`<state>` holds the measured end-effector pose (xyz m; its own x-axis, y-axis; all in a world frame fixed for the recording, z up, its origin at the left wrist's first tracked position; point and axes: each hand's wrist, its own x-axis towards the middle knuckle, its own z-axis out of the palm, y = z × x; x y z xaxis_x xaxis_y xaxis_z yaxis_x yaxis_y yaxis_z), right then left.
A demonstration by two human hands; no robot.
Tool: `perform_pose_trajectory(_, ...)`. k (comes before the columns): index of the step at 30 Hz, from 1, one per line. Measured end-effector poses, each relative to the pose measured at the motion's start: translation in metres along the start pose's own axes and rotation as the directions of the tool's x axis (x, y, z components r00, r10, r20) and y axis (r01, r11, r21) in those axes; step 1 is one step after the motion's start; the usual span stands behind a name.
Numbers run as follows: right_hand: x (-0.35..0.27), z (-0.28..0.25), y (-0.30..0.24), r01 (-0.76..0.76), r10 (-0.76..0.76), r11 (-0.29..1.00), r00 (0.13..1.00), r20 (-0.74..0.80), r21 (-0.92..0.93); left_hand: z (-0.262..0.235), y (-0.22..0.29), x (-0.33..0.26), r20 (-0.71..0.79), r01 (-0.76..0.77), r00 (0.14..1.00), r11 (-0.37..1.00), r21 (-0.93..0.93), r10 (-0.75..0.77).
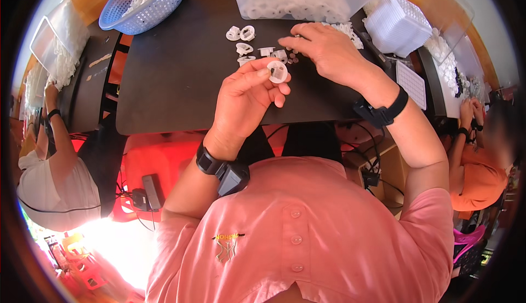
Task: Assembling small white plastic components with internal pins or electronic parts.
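Note:
My left hand [244, 95] is closed, pinching a small round white plastic part [279, 68] between thumb and fingers above the near part of the table. The part has a flat disc face with an opening in it. To the right, my right hand [334, 54] is stretched over the table with its fingers apart, and nothing shows in them. Small pinkish-brown discs [294, 59] lie just below its fingertips. Several more white plastic parts [244, 49] sit in a loose group beyond my left hand, some tilted on their sides.
A blue perforated basket [143, 24] of white parts stands at the far left. At the back is a translucent bin [296, 7] of white parts. Stacked white trays [399, 24] and a flat gridded tray [411, 85] are at the right. Other people work on both sides.

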<state>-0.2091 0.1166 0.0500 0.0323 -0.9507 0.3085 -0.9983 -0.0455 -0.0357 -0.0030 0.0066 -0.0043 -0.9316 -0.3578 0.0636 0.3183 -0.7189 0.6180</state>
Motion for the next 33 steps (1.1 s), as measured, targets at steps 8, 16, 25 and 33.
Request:
perform_pose_trajectory(8, -0.017, 0.007, -0.027, 0.056, -0.063, 0.998, 0.976, -0.207, -0.040, 0.003, 0.001, 0.000, 0.008, -0.071, 0.997, 0.997, -0.026, 0.071)
perform_pose_trajectory(16, -0.034, 0.013, -0.029, -0.098, 0.086, 0.995, 0.957, -0.278, -0.030, 0.002, -0.002, 0.000, -0.016, -0.080, 0.997, 0.996, 0.031, 0.080)
perform_pose_trajectory(25, -0.049, 0.016, -0.045, -0.092, 0.084, 0.996, 0.926, -0.369, -0.003, 0.001, 0.000, 0.000, 0.000, -0.078, 0.997, 0.997, -0.029, 0.078)
perform_pose_trajectory(33, -0.046, 0.030, -0.051, -0.080, 0.049, 0.993, 0.944, -0.327, -0.083, 0.001, 0.000, -0.001, 0.011, -0.066, 0.998, 0.997, -0.029, 0.067)
